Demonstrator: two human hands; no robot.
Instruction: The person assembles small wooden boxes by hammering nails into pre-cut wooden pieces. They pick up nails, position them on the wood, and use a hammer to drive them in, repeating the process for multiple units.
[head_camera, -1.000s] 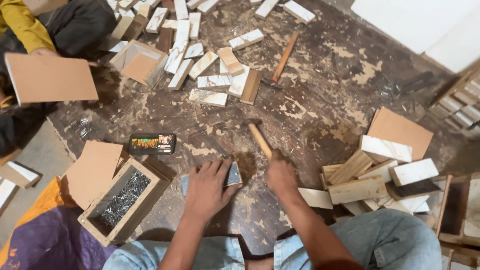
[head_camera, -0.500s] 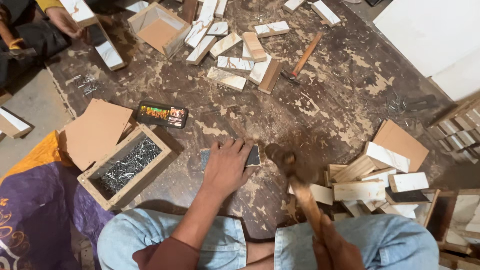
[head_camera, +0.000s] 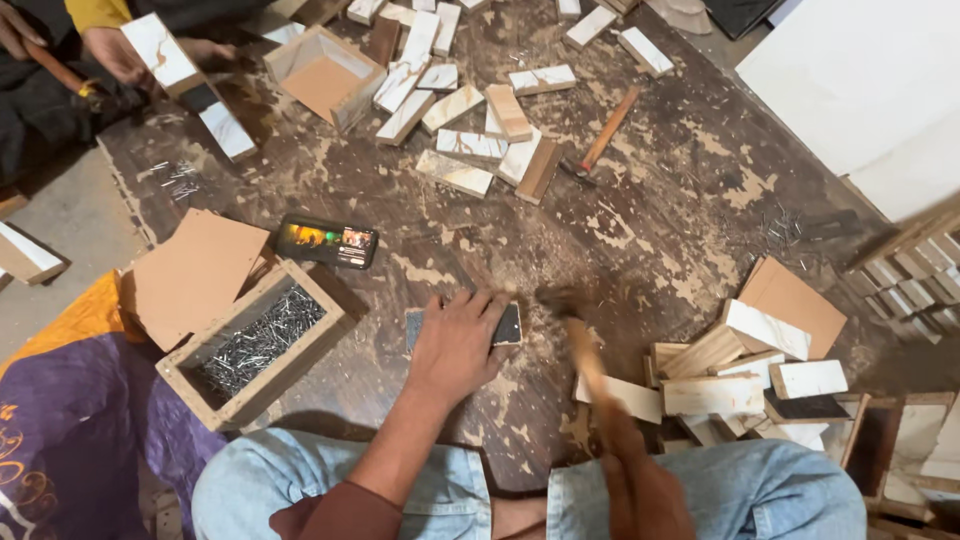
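Left hand (head_camera: 455, 345) pressed flat on small dark panel (head_camera: 508, 324), right hand (head_camera: 640, 480) gripping blurred hammer (head_camera: 580, 345)
Panel lies on worn desk (head_camera: 640, 210) at centre; hammer head at panel's 3 o'clock, nail box (head_camera: 255, 345) at 9 o'clock, phone (head_camera: 327, 242) at 10 o'clock

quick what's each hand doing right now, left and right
Left hand: open, palm pressed flat on a small dark panel on the floor.
Right hand: closed around the handle of a hammer, which is motion-blurred.
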